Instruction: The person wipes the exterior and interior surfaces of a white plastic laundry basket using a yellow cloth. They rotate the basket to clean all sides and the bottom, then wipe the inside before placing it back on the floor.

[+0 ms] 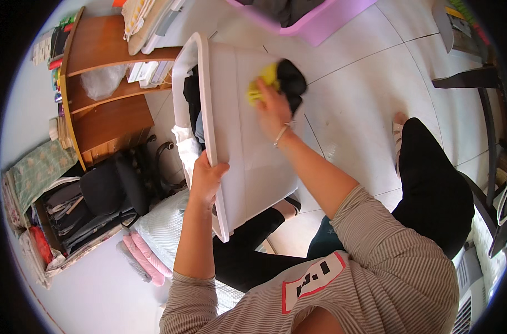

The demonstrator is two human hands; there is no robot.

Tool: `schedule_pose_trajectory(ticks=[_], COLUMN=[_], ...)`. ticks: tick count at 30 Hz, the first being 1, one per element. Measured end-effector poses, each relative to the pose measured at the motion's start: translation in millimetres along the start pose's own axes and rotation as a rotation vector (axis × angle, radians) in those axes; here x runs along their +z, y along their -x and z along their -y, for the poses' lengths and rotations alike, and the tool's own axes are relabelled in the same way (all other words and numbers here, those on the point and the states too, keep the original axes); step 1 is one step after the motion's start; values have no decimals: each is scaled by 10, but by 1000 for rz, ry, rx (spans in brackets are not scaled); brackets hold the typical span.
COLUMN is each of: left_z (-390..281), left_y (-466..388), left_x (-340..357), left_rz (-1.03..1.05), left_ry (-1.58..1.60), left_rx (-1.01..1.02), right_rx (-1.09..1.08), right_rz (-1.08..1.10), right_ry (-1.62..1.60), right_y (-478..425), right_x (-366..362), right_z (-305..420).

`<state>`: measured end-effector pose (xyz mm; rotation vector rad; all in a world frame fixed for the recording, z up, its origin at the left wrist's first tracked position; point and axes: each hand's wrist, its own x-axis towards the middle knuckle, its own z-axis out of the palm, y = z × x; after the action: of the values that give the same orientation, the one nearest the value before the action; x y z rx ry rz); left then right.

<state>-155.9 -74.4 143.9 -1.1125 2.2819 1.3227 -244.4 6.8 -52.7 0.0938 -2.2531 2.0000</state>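
Note:
A large white plastic bin (232, 125) is tipped on its side before me, its mouth towards the left. Dark clothes (191, 94) and a white cloth (187, 144) show at the opening. My left hand (207, 175) grips the bin's rim, thumb on the outer side. My right hand (274, 106) is at the bin's upturned side with a yellow and black cloth (293, 83) under its fingers; the hand is slightly blurred. I cannot tell whether the cloth is one piece or two.
A pink tub (307, 21) with dark fabric stands at the top on the tiled floor (345, 121). To the left are a wooden shelf unit (107, 39) and a black chair (107, 188). Black furniture legs (466, 78) are at the right. Rolled pink items (147, 259) lie lower left.

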Motion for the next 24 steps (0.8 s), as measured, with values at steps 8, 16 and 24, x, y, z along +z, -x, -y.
schedule_pose_trajectory(ticks=[8, 16, 24], left_z=[4, 49, 138], left_y=[-199, -394, -555], left_x=[-225, -859, -1372], left_rz=[72, 58, 32], left_ry=[67, 46, 53], left_rx=[10, -60, -97], right_rx=[285, -80, -200], right_rz=[81, 341, 305], right_ry=[201, 247, 365], right_y=[-748, 700, -56], right_x=[-184, 0, 95], right_z=[-770, 138, -137])
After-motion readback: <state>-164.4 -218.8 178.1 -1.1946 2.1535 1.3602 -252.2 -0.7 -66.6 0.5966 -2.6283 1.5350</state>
